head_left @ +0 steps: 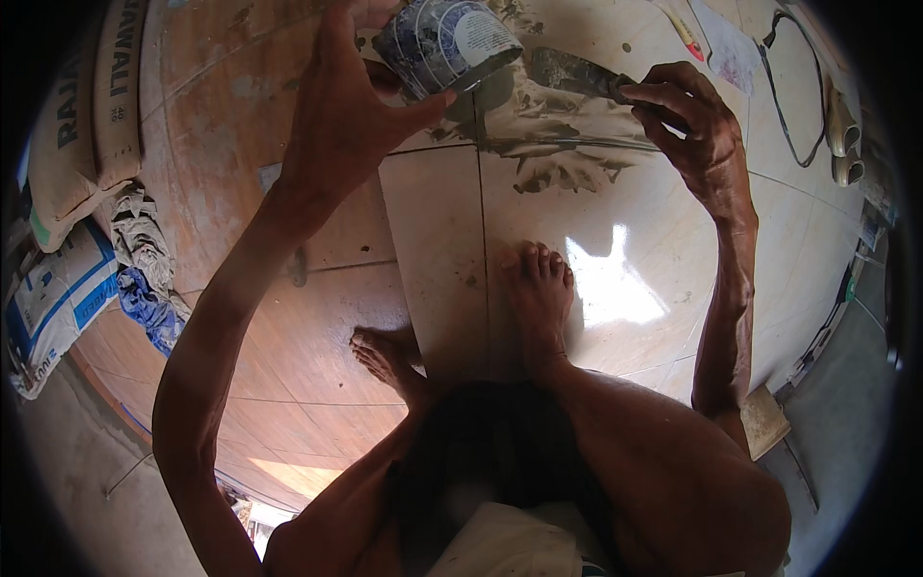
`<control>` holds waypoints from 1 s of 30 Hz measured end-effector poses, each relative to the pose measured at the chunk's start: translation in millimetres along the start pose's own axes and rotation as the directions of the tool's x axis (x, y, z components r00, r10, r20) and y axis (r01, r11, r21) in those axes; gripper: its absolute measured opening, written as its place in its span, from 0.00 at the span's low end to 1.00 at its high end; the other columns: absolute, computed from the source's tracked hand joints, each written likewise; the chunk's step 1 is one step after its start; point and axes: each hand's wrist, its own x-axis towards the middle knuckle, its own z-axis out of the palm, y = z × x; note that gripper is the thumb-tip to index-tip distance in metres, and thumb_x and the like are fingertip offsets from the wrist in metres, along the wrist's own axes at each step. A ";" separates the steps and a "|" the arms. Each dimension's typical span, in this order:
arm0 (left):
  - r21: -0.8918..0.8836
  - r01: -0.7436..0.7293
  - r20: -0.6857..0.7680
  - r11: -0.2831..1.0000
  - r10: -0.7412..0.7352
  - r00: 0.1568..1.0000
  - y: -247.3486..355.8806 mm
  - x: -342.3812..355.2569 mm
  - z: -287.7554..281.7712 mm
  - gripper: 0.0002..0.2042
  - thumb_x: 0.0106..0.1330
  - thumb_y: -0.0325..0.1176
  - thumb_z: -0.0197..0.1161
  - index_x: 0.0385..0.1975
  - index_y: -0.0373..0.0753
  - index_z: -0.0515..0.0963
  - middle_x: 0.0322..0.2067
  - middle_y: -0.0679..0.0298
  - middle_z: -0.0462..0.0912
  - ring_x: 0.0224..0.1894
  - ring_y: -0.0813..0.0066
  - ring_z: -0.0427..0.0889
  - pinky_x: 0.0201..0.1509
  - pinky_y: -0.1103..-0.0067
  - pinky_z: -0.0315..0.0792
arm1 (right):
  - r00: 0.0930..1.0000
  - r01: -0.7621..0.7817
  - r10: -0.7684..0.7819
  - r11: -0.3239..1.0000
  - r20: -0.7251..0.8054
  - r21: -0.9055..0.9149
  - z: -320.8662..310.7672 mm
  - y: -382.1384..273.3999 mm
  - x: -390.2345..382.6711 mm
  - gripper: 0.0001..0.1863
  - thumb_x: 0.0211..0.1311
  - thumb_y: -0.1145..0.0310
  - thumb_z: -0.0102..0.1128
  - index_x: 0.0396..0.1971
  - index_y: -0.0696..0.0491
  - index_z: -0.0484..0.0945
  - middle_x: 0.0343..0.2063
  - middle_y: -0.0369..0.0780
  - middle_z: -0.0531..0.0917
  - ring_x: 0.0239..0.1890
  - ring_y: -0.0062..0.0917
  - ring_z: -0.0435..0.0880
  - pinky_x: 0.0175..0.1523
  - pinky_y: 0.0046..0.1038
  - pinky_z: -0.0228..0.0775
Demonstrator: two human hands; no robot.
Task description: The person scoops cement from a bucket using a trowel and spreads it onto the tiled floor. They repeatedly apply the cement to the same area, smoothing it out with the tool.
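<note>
Plainly, both hands are occupied: tub in the left, putty knife in the right

From my remote seat I see a tiled floor (437,240) filling most of the view, reddish brown on the left and pale cream on the right. Over it, the person's arms reach forward with the hands well apart. The left hand (348,111) is spread wide and clamped around the side of the tub, its thumb near the rim. The right hand (697,120) is closed tightly, fingers curled around the handle of the putty knife.

As for containers, I find brown sacks (111,106) standing at the far left and a blue-and-white sack (67,298) just below them; I cannot tell what they hold. The blue-and-white tub (447,43) is at the top, left of centre, tipped so its mouth faces down to the right. Its contents are hidden from me. Near that mouth is the dark blade of the putty knife (577,75), pointing left. Grey smears (567,171) mark the pale tiles below the blade, and a black cord (820,106) lies looped further right.
</note>
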 end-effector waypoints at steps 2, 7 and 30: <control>-0.014 -0.019 -0.005 1.000 0.019 1.000 -3.2 -0.3 0.2 0.48 0.52 0.31 0.88 0.71 0.38 0.62 0.55 0.54 0.80 0.43 0.69 0.84 0.46 0.73 0.82 | 1.000 -0.002 0.002 1.000 -0.003 -0.009 1.4 -0.2 0.1 0.13 0.69 0.74 0.73 0.51 0.45 0.92 0.55 0.35 0.87 0.53 0.31 0.94 0.60 0.30 0.93; 0.034 -0.042 0.001 0.999 0.042 0.999 -2.1 -0.4 0.3 0.48 0.52 0.31 0.88 0.71 0.37 0.61 0.55 0.53 0.80 0.42 0.69 0.85 0.46 0.74 0.83 | 1.000 0.020 -0.020 0.999 -0.002 -0.030 0.8 2.5 -0.1 0.13 0.69 0.73 0.73 0.51 0.45 0.92 0.55 0.35 0.87 0.53 0.31 0.94 0.61 0.30 0.93; -0.697 0.441 0.054 0.565 -0.572 0.818 -75.0 -47.0 -71.9 0.26 0.82 0.41 0.62 0.69 0.28 0.71 0.64 0.52 0.79 0.63 0.59 0.86 0.72 0.71 0.81 | 0.955 0.282 -0.221 0.886 0.197 -0.369 9.1 -133.0 102.6 0.13 0.67 0.71 0.72 0.50 0.54 0.90 0.41 0.43 0.90 0.44 0.32 0.90 0.52 0.38 0.85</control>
